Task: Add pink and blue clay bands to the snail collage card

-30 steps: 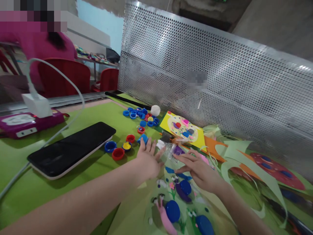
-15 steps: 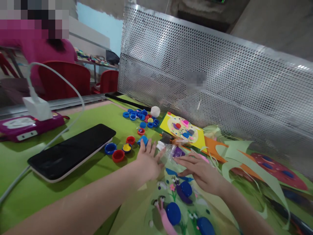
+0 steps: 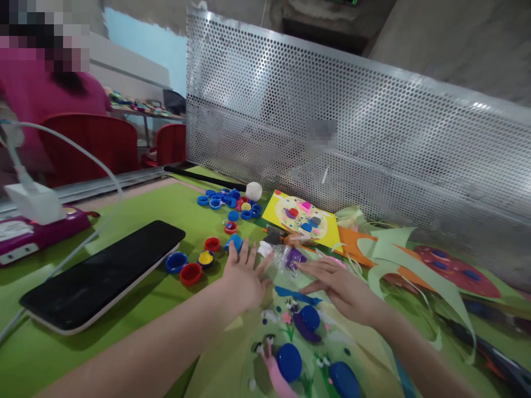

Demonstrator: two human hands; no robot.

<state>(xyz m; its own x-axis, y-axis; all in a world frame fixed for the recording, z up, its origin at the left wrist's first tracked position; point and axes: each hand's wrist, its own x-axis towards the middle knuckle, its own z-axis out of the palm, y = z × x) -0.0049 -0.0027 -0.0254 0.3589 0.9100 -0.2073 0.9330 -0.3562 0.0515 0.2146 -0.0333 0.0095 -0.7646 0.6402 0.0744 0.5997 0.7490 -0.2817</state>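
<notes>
The left hand (image 3: pixel 246 282) has its fingers spread apart above the green desk (image 3: pixel 136 204), tips at the near edge of a blue lump (image 3: pixel 235 241) towards 11 o'clock; whether they touch it, I cannot tell. The right hand (image 3: pixel 346 290) has fingers and thumb apart, gripping nothing visible. A purple lump (image 3: pixel 295 258) in clear wrap (image 3: pixel 283 265) lies just beside its fingertips at 11 o'clock, nearer this hand. Towards 6 o'clock from those fingertips, a blue strip (image 3: pixel 290 294) runs lengthwise, roughly 9 to 3.
</notes>
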